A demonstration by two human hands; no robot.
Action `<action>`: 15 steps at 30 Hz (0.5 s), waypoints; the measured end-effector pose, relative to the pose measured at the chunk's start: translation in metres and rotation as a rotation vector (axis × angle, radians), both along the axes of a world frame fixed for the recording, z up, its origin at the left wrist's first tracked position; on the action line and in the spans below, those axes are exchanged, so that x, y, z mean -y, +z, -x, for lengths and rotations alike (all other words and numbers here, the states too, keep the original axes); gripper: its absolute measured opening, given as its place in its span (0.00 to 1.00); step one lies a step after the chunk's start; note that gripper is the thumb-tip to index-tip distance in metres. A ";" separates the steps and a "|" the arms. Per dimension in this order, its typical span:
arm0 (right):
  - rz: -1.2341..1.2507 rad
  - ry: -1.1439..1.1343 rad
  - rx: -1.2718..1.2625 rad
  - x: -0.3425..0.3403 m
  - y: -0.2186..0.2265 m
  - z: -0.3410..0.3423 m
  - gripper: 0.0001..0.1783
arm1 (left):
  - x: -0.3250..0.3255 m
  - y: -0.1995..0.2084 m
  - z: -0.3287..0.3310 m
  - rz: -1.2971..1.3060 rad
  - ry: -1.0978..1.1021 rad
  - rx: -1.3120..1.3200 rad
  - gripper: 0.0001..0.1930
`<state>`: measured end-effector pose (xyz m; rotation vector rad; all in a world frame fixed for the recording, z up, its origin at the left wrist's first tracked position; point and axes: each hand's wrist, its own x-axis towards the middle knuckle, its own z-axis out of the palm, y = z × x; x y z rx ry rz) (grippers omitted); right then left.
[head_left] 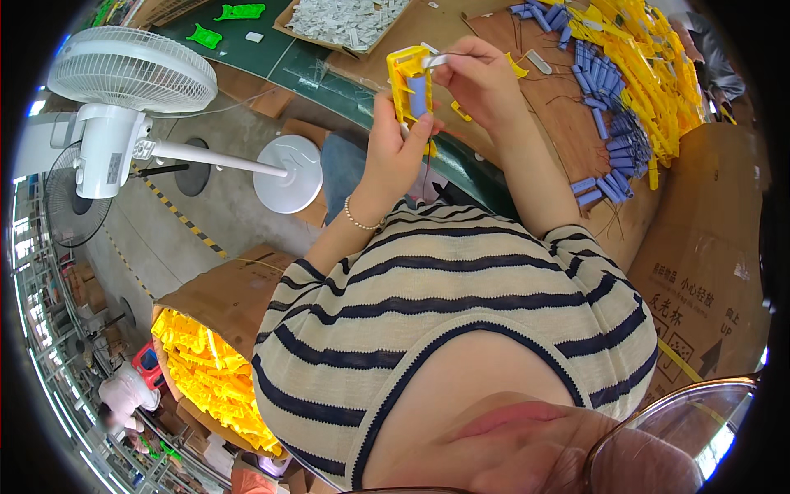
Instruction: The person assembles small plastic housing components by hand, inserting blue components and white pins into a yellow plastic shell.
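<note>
My left hand grips a yellow plastic housing over the table's near edge, thumb on one side and fingers behind. Inside the housing lies a blue cylindrical battery. Close to its upper end, my right hand pinches a small white part between thumb and fingers. A dark thin wire runs by those fingertips; where it ends is hidden. Just beyond the right hand, another small white piece and a yellow scrap lie on the table.
Many blue batteries with wires lie to the right, beside a heap of yellow housings. A cardboard tray of white parts stands at the back, near green pieces. Left are a white fan and a carton of yellow parts.
</note>
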<state>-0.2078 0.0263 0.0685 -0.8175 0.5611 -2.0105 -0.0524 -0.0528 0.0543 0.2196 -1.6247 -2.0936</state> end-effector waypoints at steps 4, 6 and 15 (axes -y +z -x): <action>-0.399 -0.354 -0.208 -0.001 0.011 -0.011 0.05 | -0.001 -0.002 0.002 0.251 0.015 0.135 0.13; -0.448 -0.419 -0.225 -0.001 0.013 -0.013 0.05 | -0.003 -0.002 0.003 0.295 0.015 0.185 0.13; -0.743 -0.710 -0.688 -0.004 0.026 -0.027 0.06 | -0.005 -0.009 0.003 0.209 -0.062 0.214 0.12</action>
